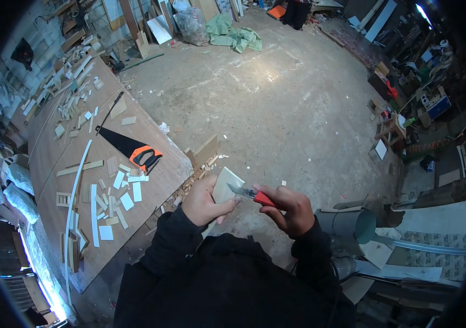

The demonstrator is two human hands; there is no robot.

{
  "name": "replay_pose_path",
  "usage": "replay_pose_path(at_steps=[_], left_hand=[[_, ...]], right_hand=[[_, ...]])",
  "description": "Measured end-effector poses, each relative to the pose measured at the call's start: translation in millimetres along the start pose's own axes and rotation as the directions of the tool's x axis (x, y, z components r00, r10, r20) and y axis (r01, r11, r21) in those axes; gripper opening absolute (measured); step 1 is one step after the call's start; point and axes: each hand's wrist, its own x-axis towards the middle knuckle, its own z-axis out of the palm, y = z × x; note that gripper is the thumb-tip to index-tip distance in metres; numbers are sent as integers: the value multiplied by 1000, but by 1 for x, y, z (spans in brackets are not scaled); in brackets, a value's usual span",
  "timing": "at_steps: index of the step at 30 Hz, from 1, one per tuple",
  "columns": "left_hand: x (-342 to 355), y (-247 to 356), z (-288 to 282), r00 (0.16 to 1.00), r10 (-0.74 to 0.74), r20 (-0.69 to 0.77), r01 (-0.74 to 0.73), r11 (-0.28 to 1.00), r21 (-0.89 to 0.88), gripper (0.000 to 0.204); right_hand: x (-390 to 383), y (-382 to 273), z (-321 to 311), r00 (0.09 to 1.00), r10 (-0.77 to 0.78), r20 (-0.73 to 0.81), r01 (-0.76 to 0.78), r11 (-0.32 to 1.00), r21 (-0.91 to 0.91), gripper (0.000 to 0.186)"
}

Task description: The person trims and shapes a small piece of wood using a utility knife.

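My left hand (203, 201) grips a pale, flat strip of wood (225, 181), its thumb laid across the face and its upper end angled away from me. Closed around the red handle of a utility knife (264, 199) is my right hand (293, 210). The knife's metal blade points left and overlaps the strip near its right edge; whether it touches the wood I cannot tell. Both hands are in front of my chest. Part of the strip below my left hand is hidden by the fingers and sleeve.
On the left, a wooden table (162, 194) carries an orange-and-black handsaw (126, 146), white strips and several small offcuts. Wood scraps (203, 170) are heaped beside its edge. Stacked sheets and a grey cylinder (347, 225) stand at right. A green sheet (236, 37) lies on the far floor.
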Motion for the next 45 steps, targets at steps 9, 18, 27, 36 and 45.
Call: replay_pose_path(at_steps=[9, 18, 27, 36, 45], left_hand=[[46, 1, -51, 995, -60, 85, 67, 994, -86, 21], [108, 0, -125, 969, -206, 135, 226, 961, -159, 20], [154, -63, -201, 945, -308, 114, 320, 942, -105, 26], [172, -167, -295, 948, 55, -314, 131, 832, 539, 58], [164, -299, -293, 927, 105, -361, 221, 625, 749, 59]], right_hand=[[58, 19, 14, 994, 86, 71, -84, 996, -33, 47], [136, 45, 36, 984, 148, 103, -143, 988, -53, 46], [179, 83, 100, 925, 324, 199, -298, 943, -149, 43], [124, 186, 133, 742, 667, -70, -669, 729, -148, 37], [158, 185, 235, 760, 625, 177, -649, 739, 181, 37]])
